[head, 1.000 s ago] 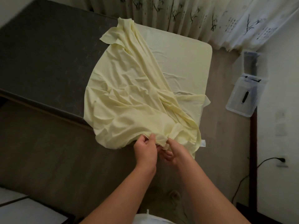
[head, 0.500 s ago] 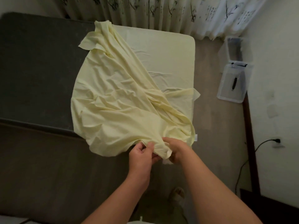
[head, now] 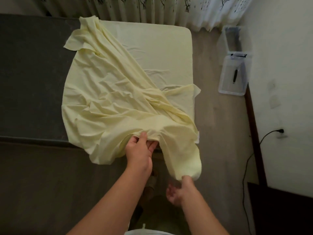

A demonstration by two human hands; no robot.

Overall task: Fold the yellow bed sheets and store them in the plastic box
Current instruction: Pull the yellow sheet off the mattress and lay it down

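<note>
A crumpled yellow bed sheet [head: 108, 102] lies spread across the near right part of a bed [head: 30, 78], its lower edge spilling over the side toward the floor [head: 218, 133]; beneath it a second pale yellow sheet [head: 157, 53] covers the bed's right end. The left hand [head: 140, 150] pinches a gathered fold of the sheet's hem at the bed's edge, thumb on top; the right hand [head: 179, 190], lower and nearer the camera, grips the bottom of a hanging tail of the same sheet, its other fingers loosely spread. The clear plastic box [head: 232, 77] sits on the floor well to the right, against the white wall [head: 279, 82]; patterned curtains [head: 152, 9] hang behind the bed.
</note>
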